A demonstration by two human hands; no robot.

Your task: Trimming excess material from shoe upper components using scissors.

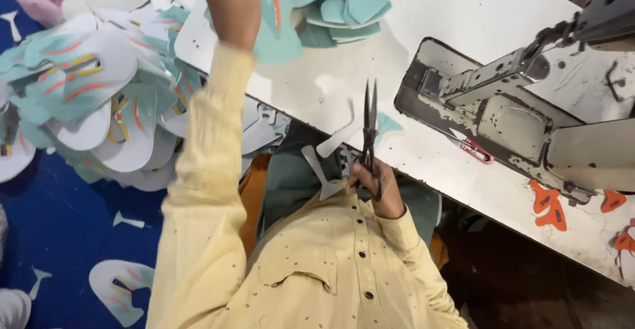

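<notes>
My left hand [231, 4] reaches up to the far edge of the white table [463, 11]. It is closed on a teal cut-out piece with orange stripes [281, 11], at a small stack of like pieces [344, 4]. My right hand [378, 187] stays close to my chest at the table's near edge. It grips black scissors [369, 127] with the blades pointing away from me and nearly closed. White fabric offcuts [324, 163] lie on my lap beside that hand.
A worn grey sewing machine [503, 104] stands on the table to the right. Small orange cut pieces [549, 210] lie near the table's right edge. A big heap of teal and white cut-out pieces [99, 97] covers the blue floor [59, 236] at left.
</notes>
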